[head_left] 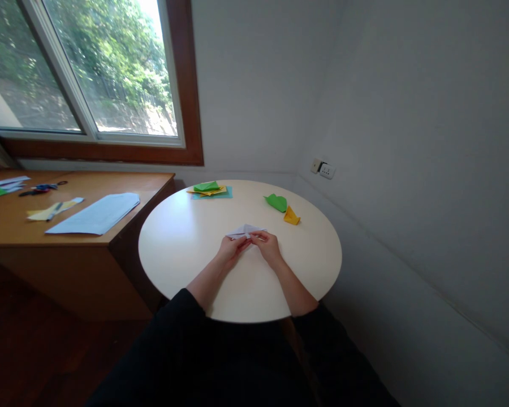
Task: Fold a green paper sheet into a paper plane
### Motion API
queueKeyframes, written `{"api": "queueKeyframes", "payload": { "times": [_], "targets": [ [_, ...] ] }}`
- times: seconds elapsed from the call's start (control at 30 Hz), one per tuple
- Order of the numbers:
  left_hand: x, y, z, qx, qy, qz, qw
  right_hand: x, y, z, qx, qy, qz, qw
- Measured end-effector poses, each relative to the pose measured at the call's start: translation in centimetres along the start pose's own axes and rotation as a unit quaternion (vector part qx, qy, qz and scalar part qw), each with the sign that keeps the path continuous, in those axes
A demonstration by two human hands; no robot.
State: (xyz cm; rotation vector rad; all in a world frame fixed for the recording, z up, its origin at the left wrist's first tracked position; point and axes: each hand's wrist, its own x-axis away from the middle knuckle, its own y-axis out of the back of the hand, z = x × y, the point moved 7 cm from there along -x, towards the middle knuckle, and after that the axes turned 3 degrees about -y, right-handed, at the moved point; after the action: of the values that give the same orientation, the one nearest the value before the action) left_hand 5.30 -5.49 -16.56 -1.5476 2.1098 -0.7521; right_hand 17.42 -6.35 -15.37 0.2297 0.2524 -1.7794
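Observation:
A folded piece of white paper (pixel 245 229) is held over the middle of the round white table (pixel 178 249). My left hand (pixel 231 250) grips its near left part, fingers closed on the paper. On the near right side, my right hand (pixel 266 246) pinches the same paper, and the fingertips of both hands almost meet. The paper's near edge is partly hidden by my fingers. Beyond my right hand lie a folded green paper (pixel 276 202) and a small folded orange-yellow paper (pixel 292 216).
At the table's far left is a stack of green, yellow and blue papers (pixel 207 189). A wooden desk (pixel 152 183) to the left bears white sheets (pixel 97 215), a pen on yellowish paper (pixel 55 210) and scissors (pixel 42 189). Walls close in behind and at right.

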Motion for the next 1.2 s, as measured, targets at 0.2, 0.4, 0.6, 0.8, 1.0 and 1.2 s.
{"api": "queueKeyframes", "payload": {
  "times": [0.2,0.4,0.6,0.8,1.0,1.2],
  "targets": [
    [-0.2,0.3,0.2,-0.002,0.001,-0.014,1.000,0.2,-0.1,0.4,-0.004,-0.002,0.007,1.000],
    [-0.4,0.4,0.3,-0.007,0.002,-0.022,1.000,0.3,0.0,0.5,-0.006,-0.004,0.007,1.000],
    [-0.4,0.5,0.3,-0.010,-0.003,-0.025,1.000,0.3,-0.1,0.4,-0.012,-0.010,0.009,1.000],
    [0.0,0.0,0.0,-0.013,-0.008,-0.015,1.000,0.2,-0.1,0.3,-0.011,-0.008,0.011,1.000],
    [0.5,-0.4,-0.5,-0.032,-0.019,-0.018,0.999,0.3,-0.2,0.6,-0.005,0.001,0.017,1.000],
    [0.4,-0.1,-0.8,-0.029,-0.028,-0.040,0.998,0.5,-0.6,1.0,0.009,0.022,0.029,0.999]
  ]
}}
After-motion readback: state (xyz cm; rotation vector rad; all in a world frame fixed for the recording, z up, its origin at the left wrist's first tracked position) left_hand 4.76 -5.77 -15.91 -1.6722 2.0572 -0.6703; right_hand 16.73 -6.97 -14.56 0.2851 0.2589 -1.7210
